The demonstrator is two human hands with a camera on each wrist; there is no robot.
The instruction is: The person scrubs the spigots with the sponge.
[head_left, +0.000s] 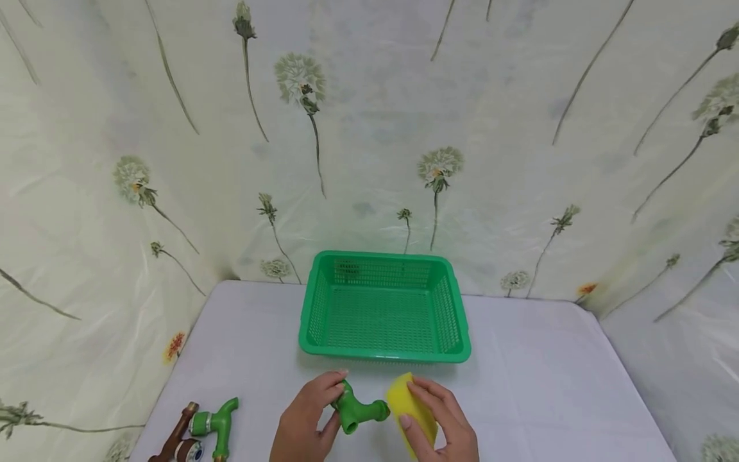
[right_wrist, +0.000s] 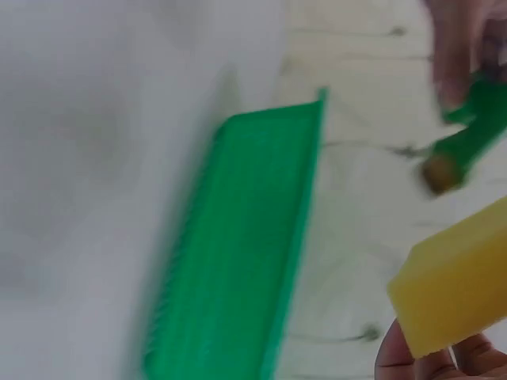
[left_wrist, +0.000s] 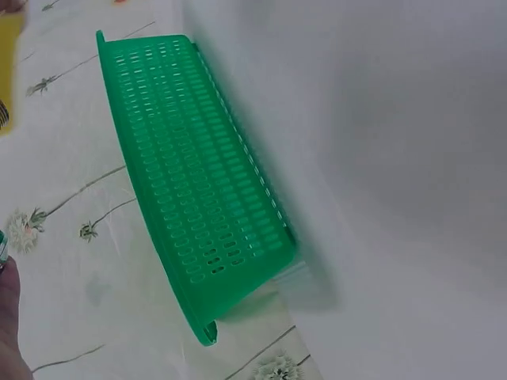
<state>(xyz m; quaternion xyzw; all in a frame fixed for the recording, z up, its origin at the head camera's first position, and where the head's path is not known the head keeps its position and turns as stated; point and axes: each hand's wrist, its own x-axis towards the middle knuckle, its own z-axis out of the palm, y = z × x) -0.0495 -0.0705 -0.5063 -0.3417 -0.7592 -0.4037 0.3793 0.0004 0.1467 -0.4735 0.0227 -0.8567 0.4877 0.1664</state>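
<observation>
My left hand [head_left: 310, 418] holds a green tap [head_left: 359, 409] between thumb and fingers, in front of the basket in the head view. The tap's threaded end points right, toward a yellow sponge [head_left: 411, 410]. That sponge is gripped by my right hand [head_left: 447, 420], thumb on its near side and fingers on the far side. In the right wrist view the sponge [right_wrist: 451, 281] and the tap [right_wrist: 471, 138] stand apart, with the tap's brownish end blurred. Only a sliver of the left hand [left_wrist: 9, 332] shows in the left wrist view.
A green perforated basket [head_left: 383, 355] stands at the back of the white-covered table [head_left: 519, 378], against the flowered sheet [head_left: 369, 141]. At the front left lie another green tap [head_left: 221, 423] and a brown tap [head_left: 176, 436], side by side.
</observation>
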